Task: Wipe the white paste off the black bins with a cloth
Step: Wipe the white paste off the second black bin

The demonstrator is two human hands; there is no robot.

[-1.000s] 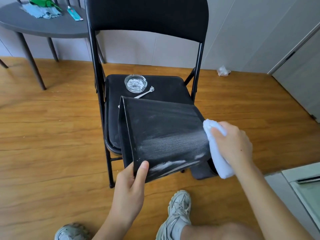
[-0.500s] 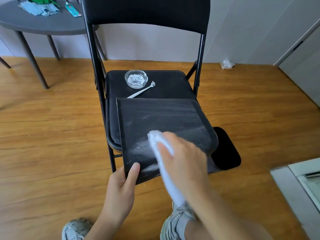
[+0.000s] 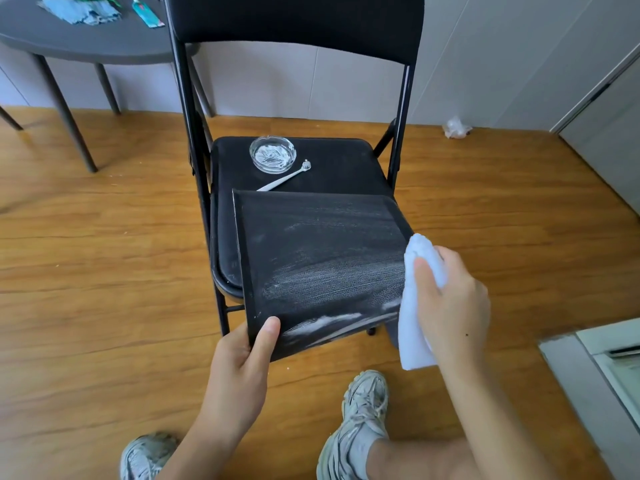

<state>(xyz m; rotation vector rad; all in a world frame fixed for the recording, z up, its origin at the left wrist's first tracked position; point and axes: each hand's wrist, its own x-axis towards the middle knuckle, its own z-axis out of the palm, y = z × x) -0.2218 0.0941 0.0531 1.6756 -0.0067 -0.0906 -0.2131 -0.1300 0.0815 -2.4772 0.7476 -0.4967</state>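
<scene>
Now, left hand [image 3: 239,358] gripping black bin [image 3: 322,258] corner, right hand [image 3: 450,303] clutching cloth [image 3: 414,327] at its right edge

1. No legible text, label, brand, number or sign was found anywhere in the head view.
2. The tube [image 3: 148,13] on the grey table [image 3: 104,46] carried a printed teal wrapper, but it was too small and blurred for any lettering to be made out.
3. The black bin [image 3: 322,258] showed only white smears, with no marking on the face in view.
4. The shoes [image 3: 360,420] showed no readable logo.
</scene>
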